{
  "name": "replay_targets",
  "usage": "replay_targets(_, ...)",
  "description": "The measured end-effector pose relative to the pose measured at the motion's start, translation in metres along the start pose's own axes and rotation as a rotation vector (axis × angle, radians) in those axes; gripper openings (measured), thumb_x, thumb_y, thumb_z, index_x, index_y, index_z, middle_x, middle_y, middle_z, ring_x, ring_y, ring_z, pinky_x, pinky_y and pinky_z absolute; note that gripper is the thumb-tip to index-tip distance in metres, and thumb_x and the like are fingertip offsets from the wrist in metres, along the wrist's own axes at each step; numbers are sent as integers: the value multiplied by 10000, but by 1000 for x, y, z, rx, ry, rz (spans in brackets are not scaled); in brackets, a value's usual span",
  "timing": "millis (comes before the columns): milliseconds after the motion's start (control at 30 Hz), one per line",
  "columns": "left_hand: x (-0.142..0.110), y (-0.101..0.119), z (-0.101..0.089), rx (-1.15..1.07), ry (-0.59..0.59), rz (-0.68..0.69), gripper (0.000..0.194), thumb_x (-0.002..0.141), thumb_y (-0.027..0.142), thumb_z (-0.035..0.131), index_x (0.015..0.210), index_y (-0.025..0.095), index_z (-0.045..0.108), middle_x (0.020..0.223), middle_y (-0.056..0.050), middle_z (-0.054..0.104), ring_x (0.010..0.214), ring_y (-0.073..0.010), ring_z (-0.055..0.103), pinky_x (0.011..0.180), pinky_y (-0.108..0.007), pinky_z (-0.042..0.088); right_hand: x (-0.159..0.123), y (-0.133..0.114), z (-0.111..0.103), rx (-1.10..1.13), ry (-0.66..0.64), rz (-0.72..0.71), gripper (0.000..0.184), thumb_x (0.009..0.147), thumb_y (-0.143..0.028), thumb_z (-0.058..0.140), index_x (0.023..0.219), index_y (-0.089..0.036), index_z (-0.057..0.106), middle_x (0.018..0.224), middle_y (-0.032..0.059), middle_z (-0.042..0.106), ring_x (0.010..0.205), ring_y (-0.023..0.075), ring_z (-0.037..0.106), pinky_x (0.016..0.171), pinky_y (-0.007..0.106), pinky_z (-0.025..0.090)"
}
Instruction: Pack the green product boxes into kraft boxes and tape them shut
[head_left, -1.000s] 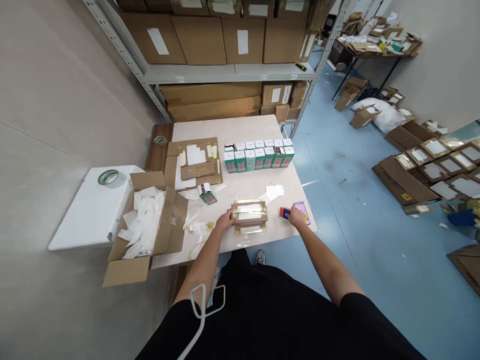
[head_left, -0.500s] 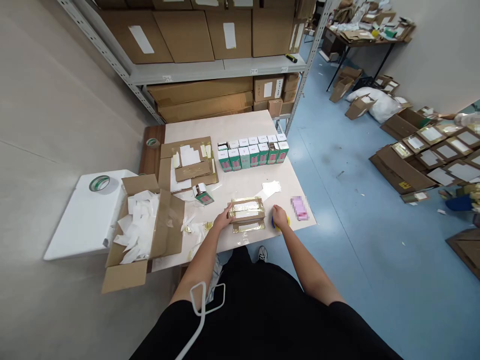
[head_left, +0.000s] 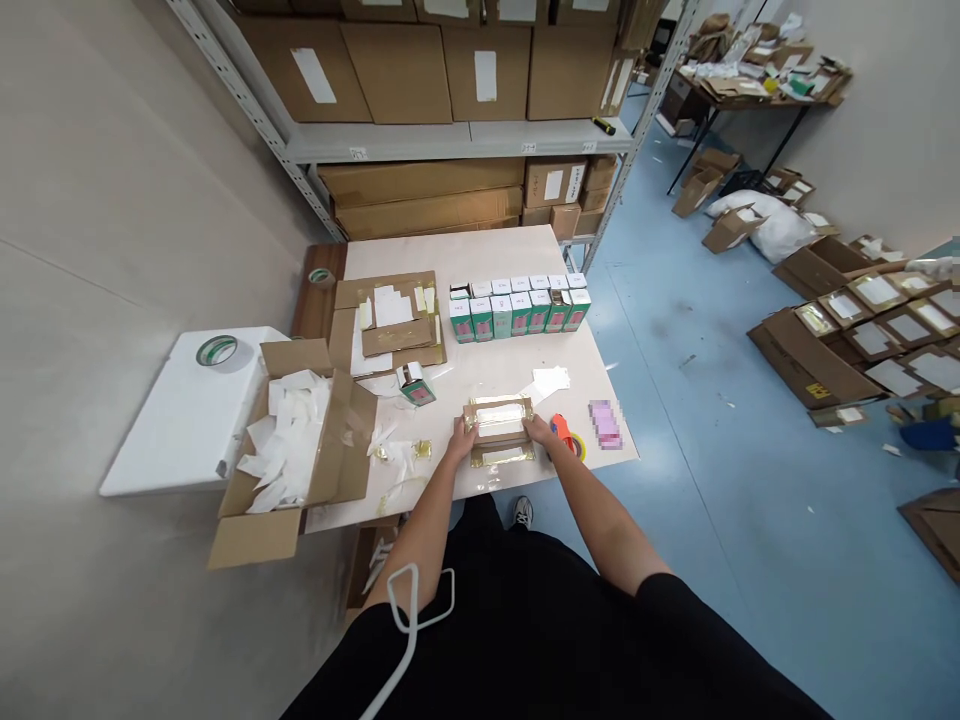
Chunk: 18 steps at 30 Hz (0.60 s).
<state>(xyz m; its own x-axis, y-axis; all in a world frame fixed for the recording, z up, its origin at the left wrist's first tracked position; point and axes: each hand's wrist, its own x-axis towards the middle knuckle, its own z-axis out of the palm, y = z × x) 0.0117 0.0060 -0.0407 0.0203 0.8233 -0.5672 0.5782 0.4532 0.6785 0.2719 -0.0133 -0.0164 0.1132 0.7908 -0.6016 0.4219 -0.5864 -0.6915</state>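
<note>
A small brown cardboard box (head_left: 498,432) with white labels and shiny tape lies near the table's front edge. My left hand (head_left: 462,438) grips its left end, and my right hand (head_left: 538,430) grips its right end. Just right of my right hand is an orange tape dispenser (head_left: 561,428) with a yellow roll (head_left: 577,446). Beyond the box lie white paper slips (head_left: 551,381). A pink item (head_left: 604,424), blurred in the picture, rests at the right edge. One green-and-white carton (head_left: 416,385) stands apart at the left.
Rows of green-and-white cartons (head_left: 521,312) stand at the table's back right. Flattened cardboard (head_left: 397,338) lies at the back left. An open carton (head_left: 352,440) of white paper scraps is on the left. Metal shelving (head_left: 450,142) with brown boxes rises behind the table.
My right hand has left the tape dispenser and moved left onto the box's right end. My left hand stays on the left end. The whole view has shifted slightly.
</note>
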Motion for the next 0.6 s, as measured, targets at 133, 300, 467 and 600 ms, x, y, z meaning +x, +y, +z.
replay_targets(133,-13,8,5,-65,118,4,588,1016,567,485,1465,194,559,1440,-157,655,1330,-337,618,1101,-436,471,-16,-11,-5,24,-39,86,696,942,-662,516,1404,-154,628,1403,193,661,1270,337,627,1094,455,472)
replay_targets(300,-33,22,-12,-160,349,82,518,1041,593,398,1318,248,667,1333,-93,724,1281,-298,639,1087,-415,483,-45,-26,-7,329,158,19,644,936,-688,505,1376,-233,624,1410,113,654,1260,278,608,1049,368,487)
replay_targets(467,-38,34,-28,-264,573,192,549,1068,555,342,1429,233,601,1463,-81,643,1364,-238,579,1145,-344,441,-53,-34,-5,448,301,-41,566,960,-676,421,1238,-243,658,1297,71,707,1184,255,628,1008,339,496)
replay_targets(600,-28,24,-19,-183,431,85,526,1023,512,484,1425,192,598,1366,-128,695,1268,-267,648,1086,-355,484,-43,-20,6,370,222,-38,596,968,-582,454,1457,-255,555,1517,84,588,1378,238,539,1116,320,430)
